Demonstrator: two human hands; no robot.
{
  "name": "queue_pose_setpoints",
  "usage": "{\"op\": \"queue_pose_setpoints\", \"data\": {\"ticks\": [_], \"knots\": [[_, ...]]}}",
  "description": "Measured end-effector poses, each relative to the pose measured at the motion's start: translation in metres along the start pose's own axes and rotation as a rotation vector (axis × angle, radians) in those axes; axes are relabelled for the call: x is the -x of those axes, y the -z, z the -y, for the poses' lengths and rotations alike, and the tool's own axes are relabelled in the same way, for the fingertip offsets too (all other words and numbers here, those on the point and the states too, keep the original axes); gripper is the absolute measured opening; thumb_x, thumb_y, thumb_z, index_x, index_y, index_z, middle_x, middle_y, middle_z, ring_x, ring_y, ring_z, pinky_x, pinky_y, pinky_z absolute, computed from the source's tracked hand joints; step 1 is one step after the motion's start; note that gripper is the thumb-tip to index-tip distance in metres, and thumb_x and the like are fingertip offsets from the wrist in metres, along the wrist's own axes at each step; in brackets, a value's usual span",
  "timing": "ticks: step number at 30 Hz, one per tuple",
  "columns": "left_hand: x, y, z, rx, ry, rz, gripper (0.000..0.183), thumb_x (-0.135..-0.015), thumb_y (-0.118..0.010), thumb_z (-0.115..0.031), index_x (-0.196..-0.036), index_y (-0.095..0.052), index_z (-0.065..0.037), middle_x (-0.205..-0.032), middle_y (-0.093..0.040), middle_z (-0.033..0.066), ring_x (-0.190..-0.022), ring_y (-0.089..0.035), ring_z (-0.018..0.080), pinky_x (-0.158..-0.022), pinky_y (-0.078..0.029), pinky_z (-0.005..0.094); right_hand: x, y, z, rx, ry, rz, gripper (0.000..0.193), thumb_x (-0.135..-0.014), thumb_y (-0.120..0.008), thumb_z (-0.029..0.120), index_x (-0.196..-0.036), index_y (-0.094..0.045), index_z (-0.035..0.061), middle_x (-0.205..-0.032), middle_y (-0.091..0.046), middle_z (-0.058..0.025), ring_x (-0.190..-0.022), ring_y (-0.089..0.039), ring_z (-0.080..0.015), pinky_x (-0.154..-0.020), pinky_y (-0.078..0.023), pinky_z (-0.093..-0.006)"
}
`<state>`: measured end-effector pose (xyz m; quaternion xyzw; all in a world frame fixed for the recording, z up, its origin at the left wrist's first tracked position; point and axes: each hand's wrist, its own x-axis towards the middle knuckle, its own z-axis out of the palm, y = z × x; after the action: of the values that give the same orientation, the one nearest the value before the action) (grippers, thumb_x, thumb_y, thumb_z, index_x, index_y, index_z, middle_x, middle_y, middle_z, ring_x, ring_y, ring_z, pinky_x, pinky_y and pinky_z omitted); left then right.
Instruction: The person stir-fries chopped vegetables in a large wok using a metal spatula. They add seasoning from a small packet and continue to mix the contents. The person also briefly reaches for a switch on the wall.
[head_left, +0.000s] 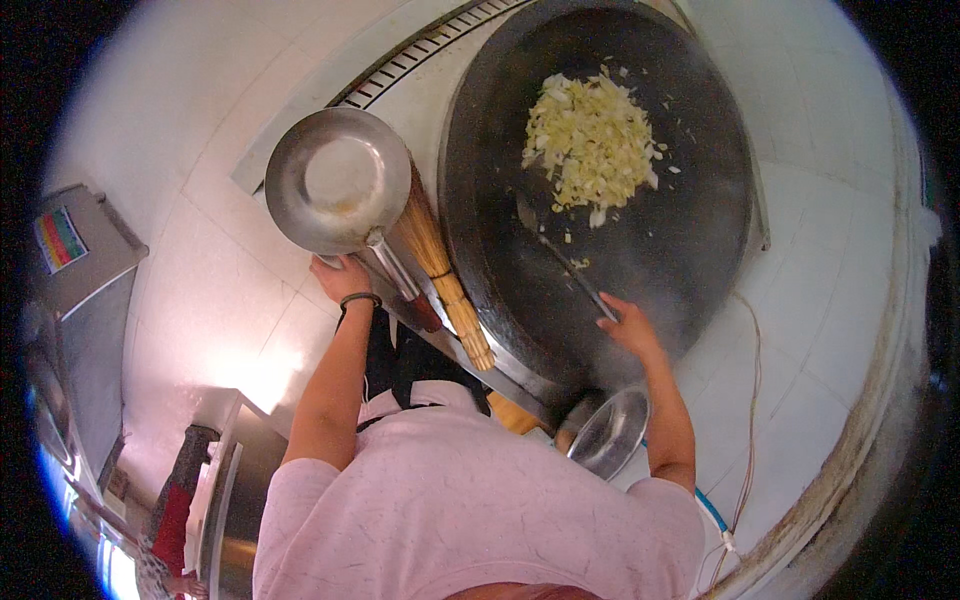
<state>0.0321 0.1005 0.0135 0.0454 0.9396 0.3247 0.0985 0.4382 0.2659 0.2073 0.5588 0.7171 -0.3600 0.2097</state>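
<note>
Two hands w/ closed grip: left (342, 277) on shiny steel ladle (335, 180), right (628, 325) prob. on thin spatula (560, 255).

Pretty tight on the left: the steel bowl (335, 180) and bamboo brush (440, 265) crowd the big black wok (600, 200)'s rim. The ladle (565, 262) cuts across the near side. Wok's far-right half and the white tiles (830, 300) stay open.

A wok (600, 190) is sitting in the worktop (820, 300), with chopped vegetables (593, 140) lying in its far half. A spatula (560, 255) is reaching from the right hand (628, 325) up to the pile's near edge. Left of the wok, the left hand (340, 278) is holding a ladle bowl (338, 180) over the worktop. A bamboo brush (440, 265) is lying between ladle bowl and wok. A metal bowl (608, 432) is sitting near the wok's near rim, under the right forearm.
</note>
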Motion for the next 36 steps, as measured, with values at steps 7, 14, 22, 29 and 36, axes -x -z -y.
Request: {"op": "queue_pose_setpoints", "data": {"ticks": [7, 14, 22, 29, 36], "knots": [[-0.002, -0.010, -0.003, 0.018, -0.076, 0.064, 0.047, -0.078, -0.055, -0.016, -0.118, -0.041, 0.004, -0.110, -0.047, 0.0229, -0.103, -0.045, 0.0394, -0.086, -0.037, 0.0414, -0.217, 0.021, -0.076, -0.257, -0.216, -0.336, 0.054, -0.080, -0.053, 0.013, -0.131, -0.035, 0.0079, -0.080, -0.061, -0.0166, -0.063, -0.058, -0.0290, -0.055, -0.046, -0.0388], [-0.003, 0.000, 0.007, -0.065, 0.029, 0.044, 0.049, -0.079, -0.054, -0.018, -0.120, -0.039, 0.005, -0.116, -0.044, 0.0236, -0.107, -0.042, 0.0396, -0.089, -0.036, 0.0413, -0.103, 0.035, -0.017, -0.657, -0.308, -0.133, 0.045, -0.083, -0.056, 0.012, -0.126, -0.043, 0.0158, -0.052, -0.046, 0.0000, -0.036, -0.040, -0.0089, -0.031, -0.030, -0.0258], [0.000, 0.001, 0.004, -0.021, 0.013, 0.042, 0.048, -0.078, -0.055, -0.016, -0.118, -0.039, 0.005, -0.114, -0.044, 0.0233, -0.106, -0.042, 0.0395, -0.089, -0.036, 0.0408, -0.147, 0.005, 0.051, -0.177, -0.109, -0.199, 0.044, -0.084, -0.052, 0.015, -0.126, -0.042, 0.0089, -0.065, -0.057, -0.0095, -0.043, -0.050, -0.0179, -0.042, -0.041, -0.0312], [-0.004, 0.001, -0.001, -0.048, -0.033, 0.058, 0.048, -0.077, -0.054, -0.014, -0.118, -0.038, 0.006, -0.114, -0.043, 0.0248, -0.106, -0.042, 0.0403, -0.089, -0.035, 0.0411, -0.286, 0.130, -0.031, -0.643, -0.418, -0.464, 0.036, -0.088, -0.044, 0.009, -0.121, -0.040, -0.0028, -0.075, -0.058, -0.0159, -0.051, -0.050, -0.0154, -0.041, -0.040, -0.0291], [-0.001, -0.005, 0.012, -0.068, -0.071, -0.034, 0.045, -0.077, -0.053, -0.015, -0.113, -0.041, 0.009, -0.110, -0.045, 0.0269, -0.103, -0.043, 0.0425, -0.088, -0.035, 0.0418, -0.216, 0.175, -0.083, -1.280, -0.337, -0.520, 0.028, -0.092, -0.036, 0.023, -0.107, -0.044, 0.0004, -0.065, -0.054, -0.0138, -0.043, -0.046, -0.0165, -0.037, -0.038, -0.0284]]}}
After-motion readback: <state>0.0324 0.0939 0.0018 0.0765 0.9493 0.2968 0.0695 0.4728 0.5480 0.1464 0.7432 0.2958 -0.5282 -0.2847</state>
